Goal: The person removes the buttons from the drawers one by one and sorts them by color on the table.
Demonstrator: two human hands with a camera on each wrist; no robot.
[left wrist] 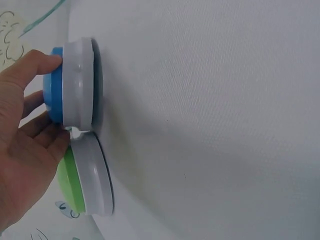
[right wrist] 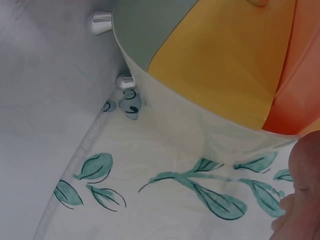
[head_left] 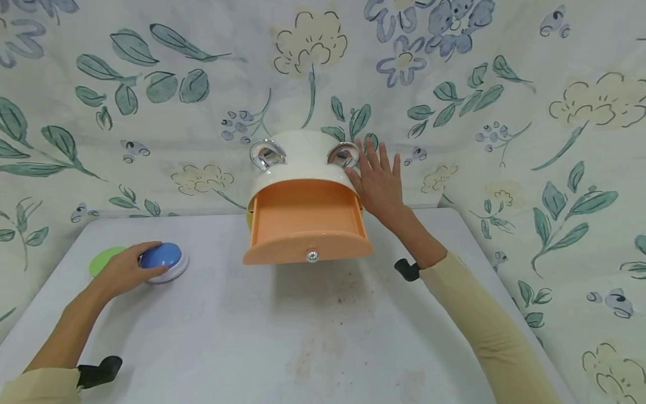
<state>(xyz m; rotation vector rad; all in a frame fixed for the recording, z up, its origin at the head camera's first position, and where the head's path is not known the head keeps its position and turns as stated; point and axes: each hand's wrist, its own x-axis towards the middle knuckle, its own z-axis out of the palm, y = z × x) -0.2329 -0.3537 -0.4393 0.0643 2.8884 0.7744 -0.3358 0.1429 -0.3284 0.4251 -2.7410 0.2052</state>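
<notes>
My left hand [head_left: 126, 269] holds a round push button [head_left: 161, 256] with a blue dome and white base between thumb and fingers, near the table's left edge. In the left wrist view the thumb lies on one side of the blue dome [left wrist: 53, 87] and the fingers on the other. A green-domed button [left wrist: 72, 182] stands beside it, partly hidden behind the hand in the head view. My right hand [head_left: 381, 182], fingers extended, rests against the right side of a rounded white cabinet [head_left: 305, 154]. The cabinet's orange drawer [head_left: 308, 210] is pulled out, with nothing seen inside.
Two silver rings [head_left: 268, 154] are on the cabinet's top. The right wrist view shows its yellow panel [right wrist: 220, 60], green panel [right wrist: 150, 30] and silver feet [right wrist: 102, 22]. A floral cloth [head_left: 202, 123] hangs behind the white table [head_left: 227, 331], which has reddish-brown specks.
</notes>
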